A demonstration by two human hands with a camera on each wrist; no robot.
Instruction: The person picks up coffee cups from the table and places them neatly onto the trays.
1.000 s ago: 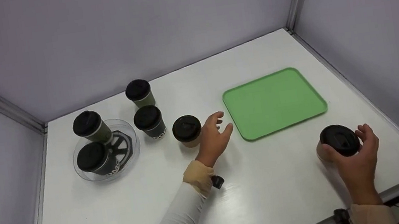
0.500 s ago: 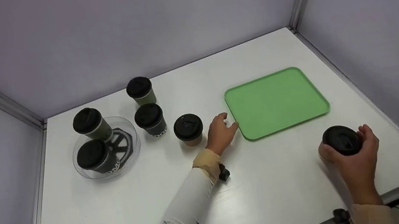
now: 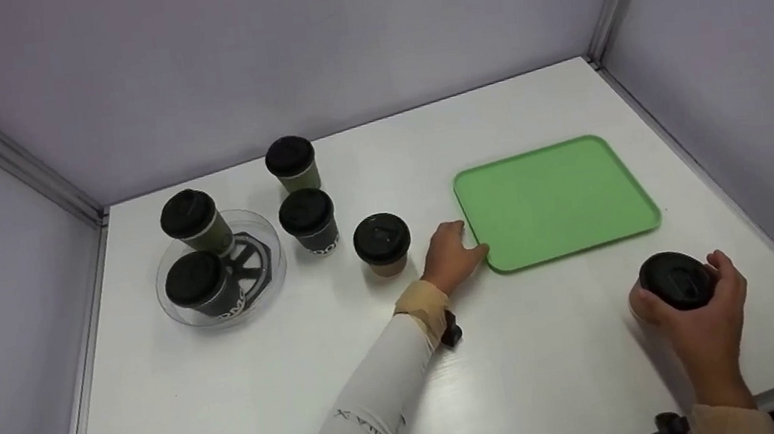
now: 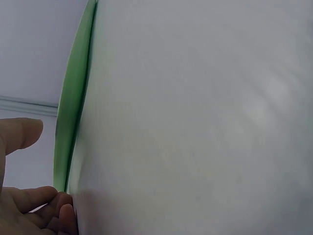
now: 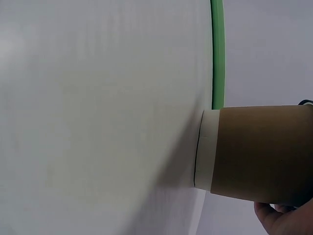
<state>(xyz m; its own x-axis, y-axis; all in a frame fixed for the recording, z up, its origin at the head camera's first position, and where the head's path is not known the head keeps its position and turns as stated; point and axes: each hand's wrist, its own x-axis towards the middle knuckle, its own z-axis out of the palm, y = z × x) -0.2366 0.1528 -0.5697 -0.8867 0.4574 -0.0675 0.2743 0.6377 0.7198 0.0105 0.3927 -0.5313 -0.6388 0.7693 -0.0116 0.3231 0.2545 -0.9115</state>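
Note:
My right hand grips a paper coffee cup with a black lid, at the front right of the table. In the right wrist view the cup's brown sleeve and pale base show, with its base close to the tabletop. A flat green tray lies behind it. My left hand is at the tray's left edge, thumb and fingers spread apart, thumb tip overlapping the near left corner. In the left wrist view its fingers are low beside the tray's rim, holding nothing visible.
A lidded brown cup stands just left of my left hand. Further left are a dark cup and a green one. A clear round dish holds two more lidded cups. Panels wall the table's back and sides.
My left hand has moved right, away from beside the brown cup to the green tray's left edge. My right hand keeps its hold on the coffee cup in nearly the same place.

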